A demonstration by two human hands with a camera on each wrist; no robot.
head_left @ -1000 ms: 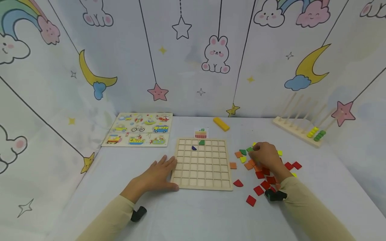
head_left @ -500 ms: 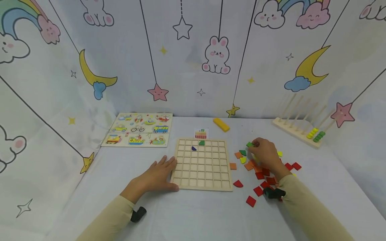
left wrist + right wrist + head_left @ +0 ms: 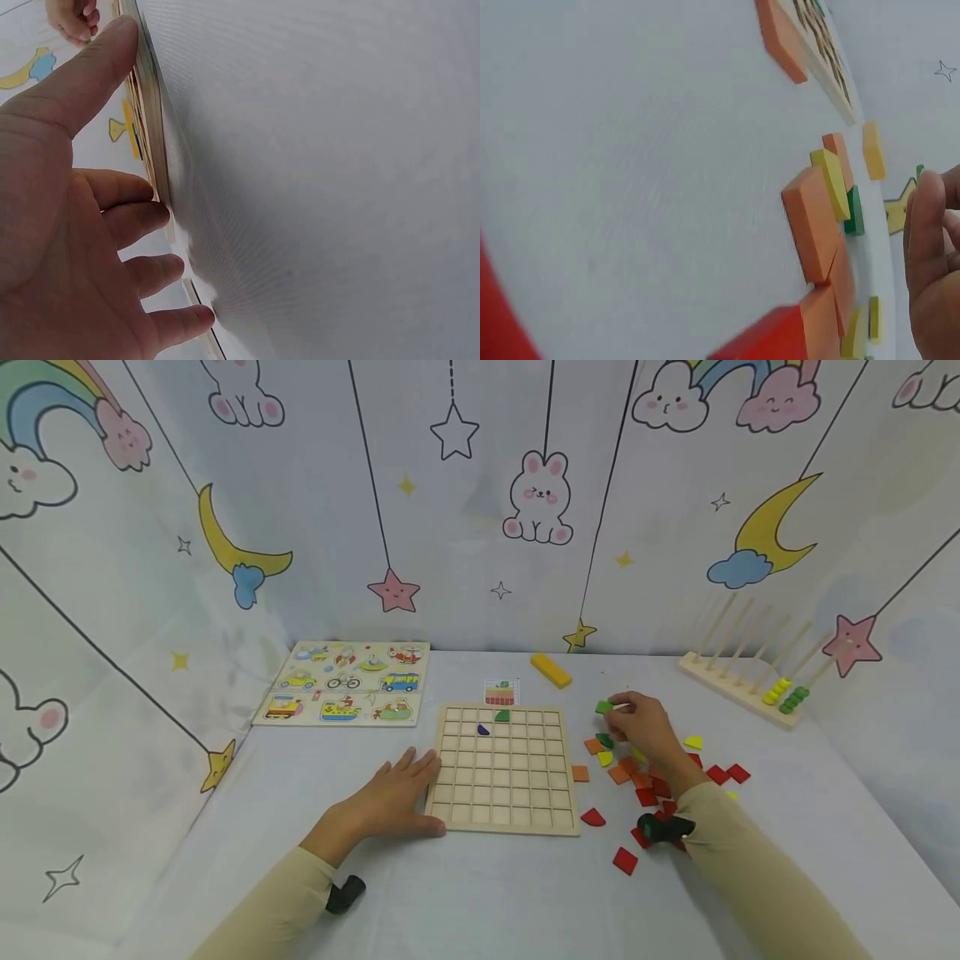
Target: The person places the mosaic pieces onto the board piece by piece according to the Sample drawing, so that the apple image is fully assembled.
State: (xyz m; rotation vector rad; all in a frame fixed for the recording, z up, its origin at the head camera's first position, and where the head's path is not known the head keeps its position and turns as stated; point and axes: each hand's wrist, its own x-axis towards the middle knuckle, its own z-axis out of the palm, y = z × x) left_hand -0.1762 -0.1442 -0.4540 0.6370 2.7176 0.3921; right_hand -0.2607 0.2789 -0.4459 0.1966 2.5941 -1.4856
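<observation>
1 green piece (image 3: 603, 707) in right fingers (image 3: 928, 225); left fingers (image 3: 139, 223) touching gridded wooden board (image 3: 500, 774).

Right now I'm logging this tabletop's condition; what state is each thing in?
Grid board: flat, two pieces lying on it
Left hand: fingers extended, at the grid board's left edge
Right hand: pinching a green piece
Red pieces: loose, scattered
Orange pieces: loose, some bunched together
Picture card: picture side showing
Yellow block: lying down
Vehicle puzzle: flat, pictures up
Bead rack: beads on two pegs, yellow and green
</observation>
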